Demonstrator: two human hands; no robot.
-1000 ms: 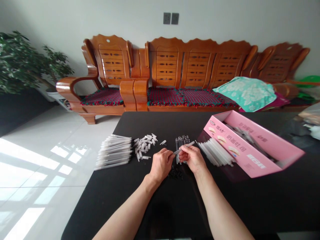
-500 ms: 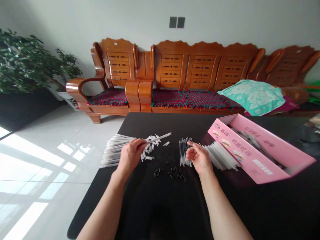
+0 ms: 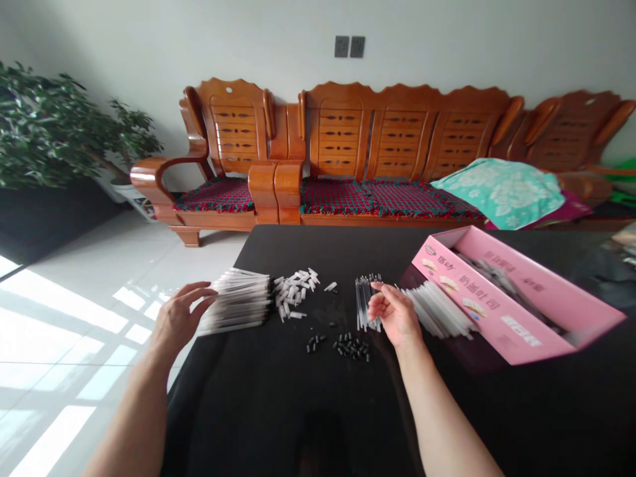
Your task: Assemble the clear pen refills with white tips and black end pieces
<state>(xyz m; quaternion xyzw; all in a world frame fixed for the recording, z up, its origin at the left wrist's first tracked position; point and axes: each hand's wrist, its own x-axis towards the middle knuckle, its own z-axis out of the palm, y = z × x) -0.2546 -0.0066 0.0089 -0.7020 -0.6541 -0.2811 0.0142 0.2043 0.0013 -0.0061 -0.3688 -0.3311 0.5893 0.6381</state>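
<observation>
My left hand (image 3: 183, 317) is at the left end of a pile of white pen barrels with dark ends (image 3: 241, 301), thumb and fingers apart and nothing visible between them. My right hand (image 3: 395, 313) hovers at a bundle of dark-inked pen refills (image 3: 365, 305); its fingers are loosely curled, the top finger apart, and I see nothing in it. Small white caps (image 3: 297, 288) lie scattered right of the left pile. Short black plugs (image 3: 352, 346) lie loose nearer to me. Translucent white tubes (image 3: 440, 311) are stacked just right of my right hand.
A pink open box (image 3: 487, 305) with greyish contents stands at the right of the black table (image 3: 278, 411). Behind the table is a wooden bench (image 3: 348, 132) with a turquoise cushion (image 3: 501, 192). A potted plant (image 3: 74, 132) stands far left.
My left hand has moved left from above the white caps to the pile's outer end. The white pen barrel it held is out of its fingers. My right hand has barely moved.
</observation>
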